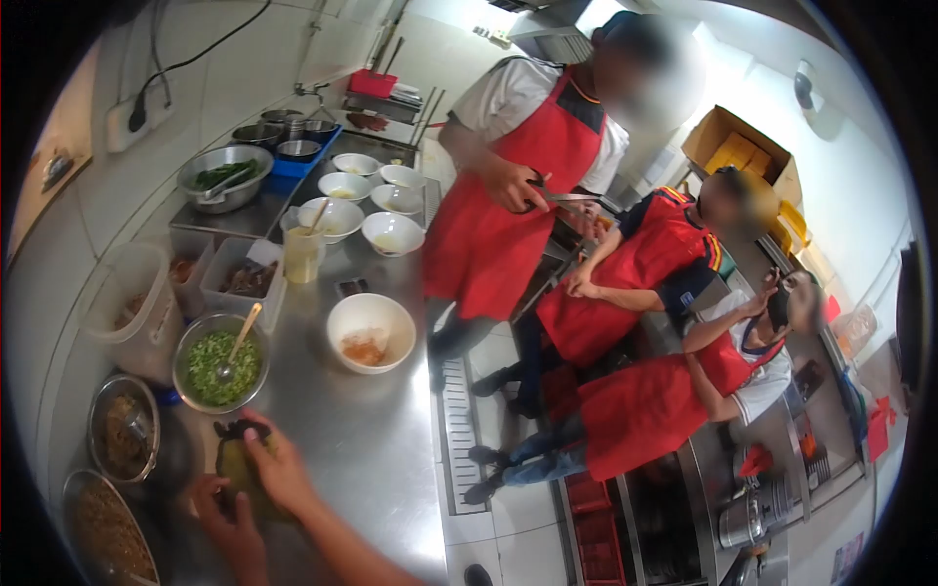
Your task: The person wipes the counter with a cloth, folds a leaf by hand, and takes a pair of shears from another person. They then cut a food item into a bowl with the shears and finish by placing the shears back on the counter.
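Note:
Near the bottom left of the steel counter, my right hand (280, 472) grips a yellow-green item with a dark top (237, 464); what it is cannot be made out. My left hand (230, 527) is just beside its lower left side, fingers apart and slightly bent, with nothing visibly held. Directly beyond the hands stands a metal bowl of chopped greens (217, 373) with a spoon (240, 340) in it. To the right sits a white bowl (390, 320) with an orange-brown substance at its bottom.
Several small white bowls (393, 234), a jug of yellowish liquid (302, 256) and plastic tubs (127, 337) stand farther up the counter (362, 459). Metal bowls of food (124, 427) line the left. Across the aisle, three people wear red aprons; the closest person holds scissors (552, 197).

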Demonstrator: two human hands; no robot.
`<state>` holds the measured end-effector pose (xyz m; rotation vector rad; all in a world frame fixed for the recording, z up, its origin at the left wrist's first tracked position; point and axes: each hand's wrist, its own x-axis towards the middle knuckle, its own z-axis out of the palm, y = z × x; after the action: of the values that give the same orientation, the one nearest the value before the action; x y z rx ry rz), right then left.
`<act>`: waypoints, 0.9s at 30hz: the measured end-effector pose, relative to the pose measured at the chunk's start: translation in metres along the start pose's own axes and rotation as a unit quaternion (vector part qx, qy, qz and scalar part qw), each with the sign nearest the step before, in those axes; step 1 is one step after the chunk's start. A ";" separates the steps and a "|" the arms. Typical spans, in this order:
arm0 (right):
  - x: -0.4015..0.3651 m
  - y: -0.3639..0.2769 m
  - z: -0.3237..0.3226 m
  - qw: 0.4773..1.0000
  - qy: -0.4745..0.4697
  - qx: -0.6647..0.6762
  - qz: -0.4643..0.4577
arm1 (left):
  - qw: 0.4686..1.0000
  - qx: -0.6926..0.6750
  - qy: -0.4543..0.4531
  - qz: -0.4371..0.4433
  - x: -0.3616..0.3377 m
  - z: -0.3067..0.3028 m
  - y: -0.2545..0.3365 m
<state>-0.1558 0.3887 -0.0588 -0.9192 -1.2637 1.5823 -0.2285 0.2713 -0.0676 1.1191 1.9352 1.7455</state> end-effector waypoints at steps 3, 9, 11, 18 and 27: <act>-0.004 -0.008 -0.003 0.997 -0.070 -0.036 -0.007 | 1.000 -0.013 0.000 0.028 -0.002 -0.002 -0.009; -0.002 0.008 0.003 0.973 -0.228 0.000 -0.030 | 0.994 -0.087 0.055 0.029 0.003 0.000 -0.022; -0.003 0.010 0.006 0.961 -0.271 0.035 -0.036 | 0.992 -0.109 0.065 0.012 0.004 0.000 -0.025; -0.006 -0.006 0.000 0.956 -0.293 0.029 -0.001 | 0.987 -0.160 0.024 0.006 0.003 0.003 -0.017; -0.010 -0.006 0.000 0.963 -0.269 -0.011 -0.030 | 0.987 -0.157 0.027 0.010 0.002 0.001 -0.030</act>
<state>-0.1515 0.3802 -0.0526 -0.4638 -1.6627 1.8411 -0.2394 0.2748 -0.0956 0.9879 1.6059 2.0230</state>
